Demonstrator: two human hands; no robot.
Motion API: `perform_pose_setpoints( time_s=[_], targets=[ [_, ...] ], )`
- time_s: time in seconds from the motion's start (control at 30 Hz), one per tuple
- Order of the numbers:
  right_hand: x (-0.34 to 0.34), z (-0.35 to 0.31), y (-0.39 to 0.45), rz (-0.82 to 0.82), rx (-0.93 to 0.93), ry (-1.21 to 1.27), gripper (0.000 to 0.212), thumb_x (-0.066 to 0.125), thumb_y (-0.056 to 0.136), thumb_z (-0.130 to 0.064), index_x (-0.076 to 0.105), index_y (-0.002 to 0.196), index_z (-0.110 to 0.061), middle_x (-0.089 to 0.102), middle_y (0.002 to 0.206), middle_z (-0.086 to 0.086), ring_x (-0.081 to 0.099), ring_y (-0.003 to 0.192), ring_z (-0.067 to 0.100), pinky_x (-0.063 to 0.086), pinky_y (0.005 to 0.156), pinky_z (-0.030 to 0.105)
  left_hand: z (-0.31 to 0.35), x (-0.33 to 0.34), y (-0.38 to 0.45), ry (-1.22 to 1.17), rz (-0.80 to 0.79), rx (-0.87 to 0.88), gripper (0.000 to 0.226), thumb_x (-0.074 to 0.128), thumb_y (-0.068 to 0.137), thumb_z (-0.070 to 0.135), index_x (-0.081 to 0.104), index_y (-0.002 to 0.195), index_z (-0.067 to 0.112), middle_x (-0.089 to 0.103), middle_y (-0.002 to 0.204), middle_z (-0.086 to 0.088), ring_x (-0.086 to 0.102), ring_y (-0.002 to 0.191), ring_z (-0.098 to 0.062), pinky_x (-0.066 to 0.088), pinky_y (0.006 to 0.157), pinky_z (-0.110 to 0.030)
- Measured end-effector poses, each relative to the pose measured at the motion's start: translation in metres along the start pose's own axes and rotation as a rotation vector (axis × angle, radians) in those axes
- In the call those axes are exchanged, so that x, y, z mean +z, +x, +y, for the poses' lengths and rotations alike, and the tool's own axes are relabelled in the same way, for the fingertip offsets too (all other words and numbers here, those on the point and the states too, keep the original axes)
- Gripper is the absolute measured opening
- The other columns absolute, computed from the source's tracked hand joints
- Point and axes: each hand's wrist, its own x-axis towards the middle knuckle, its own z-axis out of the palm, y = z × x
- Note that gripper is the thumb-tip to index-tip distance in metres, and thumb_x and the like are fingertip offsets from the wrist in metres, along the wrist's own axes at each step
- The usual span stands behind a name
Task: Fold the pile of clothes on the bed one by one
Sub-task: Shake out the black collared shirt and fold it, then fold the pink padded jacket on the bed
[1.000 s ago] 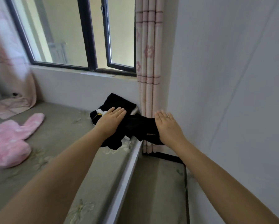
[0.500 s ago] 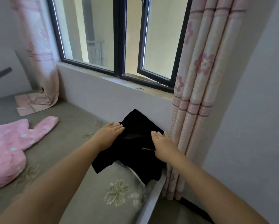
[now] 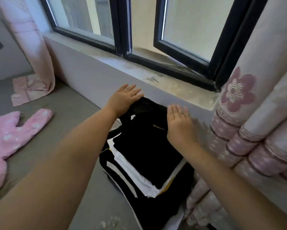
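Note:
A stack of folded clothes, black on top with white and yellow-edged layers showing beneath, sits on the grey bed in the corner under the window sill. My left hand lies flat, fingers apart, on the stack's far left edge against the wall. My right hand is open and flat over the stack's far right side, fingers pointing at the wall; whether it touches the cloth I cannot tell. A pink fluffy garment lies unfolded on the bed at the left.
The window sill and a dark-framed, partly open window are just beyond the stack. A pink flowered curtain hangs right beside the stack. Another curtain hangs at far left, its hem on the bed.
The view has come much closer and now looks down on the stack. Both hands have slid toward the wall, and the white layers of the stack now show.

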Motion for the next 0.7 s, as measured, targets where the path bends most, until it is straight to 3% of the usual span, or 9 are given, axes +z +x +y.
perform_pose_setpoints(
  time_s=[0.07, 0.17, 0.23, 0.33, 0.43, 0.5, 0.57, 0.7],
  targets=[
    [0.049, -0.012, -0.01, -0.093, -0.05, 0.013, 0.065, 0.054, 0.083, -0.007, 0.025, 0.138, 0.01, 0.031, 0.143, 0.028, 0.031, 0.135, 0.035, 0.015, 0.114, 0.044, 0.002, 0.052, -0.003, 0.04, -0.184, 0.077, 0.054, 0.03, 0.097, 0.007, 0.015, 0.146, 0.022, 0.011, 0.155, -0.004, 0.007, 0.143, -0.022, -0.003, 0.113, -0.032],
    [0.122, -0.032, -0.047, -0.553, -0.063, 0.117, 0.064, 0.039, 0.095, -0.013, 0.001, 0.144, 0.003, 0.004, 0.153, 0.021, 0.004, 0.143, 0.031, 0.001, 0.116, 0.041, 0.026, 0.128, -0.037, 0.069, -0.601, 0.144, 0.07, 0.036, 0.093, 0.001, -0.002, 0.146, 0.026, 0.0, 0.156, -0.002, -0.003, 0.143, -0.023, 0.002, 0.115, -0.037],
    [0.159, -0.041, -0.07, -0.697, -0.058, 0.147, 0.066, 0.036, 0.097, -0.016, -0.008, 0.144, -0.001, -0.008, 0.154, 0.017, -0.007, 0.142, 0.03, -0.002, 0.115, 0.04, 0.045, 0.164, -0.062, -0.031, -0.778, 0.099, 0.078, 0.038, 0.09, -0.005, -0.008, 0.146, 0.025, -0.006, 0.156, -0.002, -0.007, 0.143, -0.023, 0.006, 0.115, -0.038],
    [0.185, -0.046, -0.087, -0.678, -0.023, 0.198, 0.069, 0.035, 0.096, -0.019, -0.013, 0.143, -0.002, -0.014, 0.153, 0.017, -0.013, 0.141, 0.031, -0.007, 0.115, 0.04, 0.06, 0.187, -0.081, -0.144, -0.748, -0.043, 0.083, 0.04, 0.087, -0.007, -0.011, 0.145, 0.024, -0.011, 0.155, -0.002, -0.011, 0.142, -0.022, 0.004, 0.115, -0.036],
    [0.183, -0.048, -0.083, -0.652, 0.017, 0.222, 0.068, 0.039, 0.096, -0.023, -0.004, 0.145, -0.002, -0.006, 0.154, 0.018, -0.007, 0.142, 0.031, -0.006, 0.115, 0.041, 0.062, 0.188, -0.088, -0.176, -0.682, -0.109, 0.085, 0.042, 0.085, -0.005, -0.01, 0.145, 0.025, -0.01, 0.155, -0.002, -0.011, 0.142, -0.023, 0.003, 0.115, -0.036],
    [0.172, -0.051, -0.076, -0.508, 0.037, 0.232, 0.07, 0.058, 0.086, -0.027, 0.025, 0.14, 0.004, 0.023, 0.148, 0.024, 0.022, 0.139, 0.035, 0.015, 0.113, 0.047, 0.062, 0.183, -0.096, -0.214, -0.614, -0.187, 0.081, 0.042, 0.086, -0.003, -0.004, 0.146, 0.025, -0.005, 0.156, -0.002, -0.008, 0.143, -0.022, 0.004, 0.115, -0.036],
    [0.162, -0.06, -0.069, -0.352, -0.039, 0.242, 0.067, 0.08, 0.064, -0.024, 0.056, 0.12, 0.006, 0.054, 0.126, 0.026, 0.053, 0.118, 0.038, 0.039, 0.096, 0.053, 0.061, 0.174, -0.112, -0.258, -0.533, -0.303, 0.07, 0.039, 0.09, 0.002, 0.004, 0.147, 0.023, 0.001, 0.156, -0.003, -0.003, 0.143, -0.021, 0.006, 0.115, -0.035],
    [0.149, -0.109, -0.05, -0.273, -0.257, 0.325, 0.06, 0.082, 0.059, -0.015, 0.062, 0.112, 0.004, 0.06, 0.118, 0.024, 0.058, 0.11, 0.038, 0.045, 0.089, 0.054, 0.041, 0.152, -0.179, -0.314, -0.458, -0.594, 0.052, 0.033, 0.097, 0.013, 0.019, 0.146, 0.023, 0.011, 0.155, -0.003, 0.005, 0.143, -0.022, 0.009, 0.115, -0.036]
  ],
)
